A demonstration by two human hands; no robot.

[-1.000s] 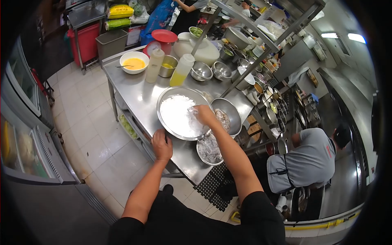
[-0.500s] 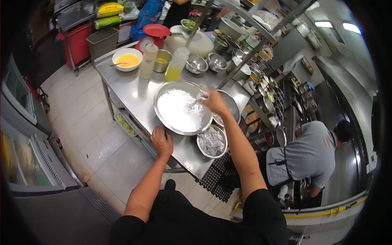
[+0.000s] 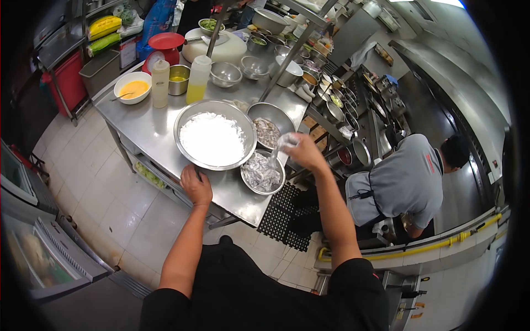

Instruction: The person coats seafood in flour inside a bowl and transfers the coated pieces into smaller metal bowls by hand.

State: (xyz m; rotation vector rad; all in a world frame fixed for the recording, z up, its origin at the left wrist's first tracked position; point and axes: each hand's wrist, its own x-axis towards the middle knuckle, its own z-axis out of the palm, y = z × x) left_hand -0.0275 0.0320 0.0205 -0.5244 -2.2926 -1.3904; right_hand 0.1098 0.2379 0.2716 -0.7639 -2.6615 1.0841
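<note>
A large steel mixing bowl (image 3: 182, 144) holds a heap of white flour (image 3: 211, 137). My right hand (image 3: 301, 150), its fingertips coated white, is pinched on a floured piece of food (image 3: 273, 158) over a smaller steel bowl (image 3: 282, 177) of similar coated pieces (image 3: 259, 172). Behind it, another steel bowl (image 3: 282, 115) contains raw greyish-brown pieces (image 3: 267, 132) that look like shrimp. At the table's front edge, just below the flour bowl's rim, my left hand (image 3: 196, 188) has curled fingers; what they grip is partly hidden.
On the steel table (image 3: 149, 129) stand a white bowl of beaten egg (image 3: 134, 88), two squeeze bottles (image 3: 199, 80), a pot (image 3: 179, 78), nested steel bowls (image 3: 225, 74) and a red scale (image 3: 164, 44). A co-worker (image 3: 408, 174) bends at the right. A black mat (image 3: 287, 218) covers floor there.
My right hand has moved from the flour bowl to over the bowl of coated pieces, carrying a floured piece. My left hand stays by the table edge. The view has shifted.
</note>
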